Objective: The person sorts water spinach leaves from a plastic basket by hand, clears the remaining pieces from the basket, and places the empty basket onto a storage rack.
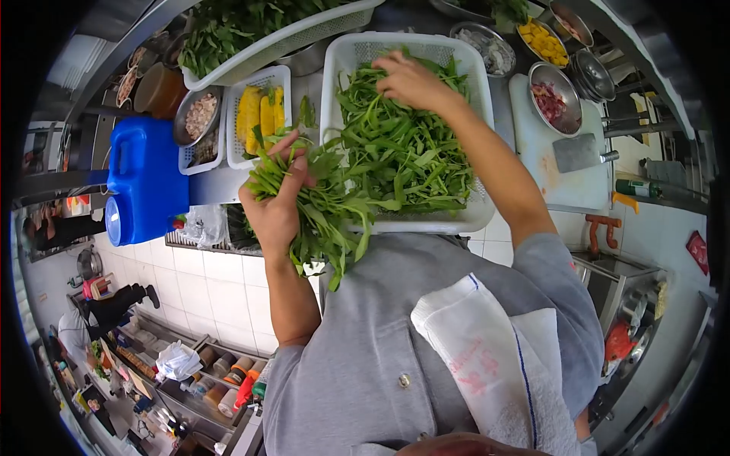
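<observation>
My left hand (277, 205) is closed around a bunch of water spinach (331, 216), its cut stems pointing up and left and its leaves hanging down to the right. The bunch is held beside the left wall of a white plastic basket (331, 91). Loose water spinach (414, 163) fills most of that basket. Over its far part is my right hand (411, 80), fingers curled down among the stems and leaves; the fingertips are partly hidden there.
Left of the basket stand a small basket of corn (262, 114), a bowl of chopped meat (201, 118) and a blue jug (144, 182). A cleaver (582, 154) and a metal bowl (544, 76) rest on the cutting board (551, 178) at right. Another person (91, 323) is at lower left.
</observation>
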Action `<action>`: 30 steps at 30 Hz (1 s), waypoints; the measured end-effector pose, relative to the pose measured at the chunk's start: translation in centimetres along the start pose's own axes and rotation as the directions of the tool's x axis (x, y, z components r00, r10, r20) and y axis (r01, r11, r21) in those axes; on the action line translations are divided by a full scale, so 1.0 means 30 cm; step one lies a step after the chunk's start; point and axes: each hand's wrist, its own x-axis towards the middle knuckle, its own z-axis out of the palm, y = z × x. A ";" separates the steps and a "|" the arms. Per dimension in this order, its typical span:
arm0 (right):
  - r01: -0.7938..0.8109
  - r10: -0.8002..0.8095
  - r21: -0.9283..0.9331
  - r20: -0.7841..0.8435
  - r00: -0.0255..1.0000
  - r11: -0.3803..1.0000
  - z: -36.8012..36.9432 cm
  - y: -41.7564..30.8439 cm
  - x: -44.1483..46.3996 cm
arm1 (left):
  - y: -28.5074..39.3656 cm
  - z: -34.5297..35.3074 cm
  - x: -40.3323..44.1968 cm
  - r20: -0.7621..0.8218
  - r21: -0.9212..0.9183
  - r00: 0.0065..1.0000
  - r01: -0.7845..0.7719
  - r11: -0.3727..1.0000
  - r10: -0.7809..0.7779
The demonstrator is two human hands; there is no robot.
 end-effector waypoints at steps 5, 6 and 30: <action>-0.027 0.026 0.005 0.106 0.994 1.000 -0.341 -0.090 0.005 | 0.039 0.025 0.023 -0.016 0.122 1.000 -0.004 0.993 0.005; 0.028 -0.026 -0.087 0.028 0.999 0.996 -0.377 -0.117 -0.009 | 0.031 0.043 0.037 -0.016 0.121 1.000 -0.004 0.993 0.006; -0.365 0.614 0.722 -0.104 0.782 0.587 -0.336 -0.189 -0.323 | -0.109 -0.045 0.101 0.138 -0.401 0.968 -0.141 0.905 0.212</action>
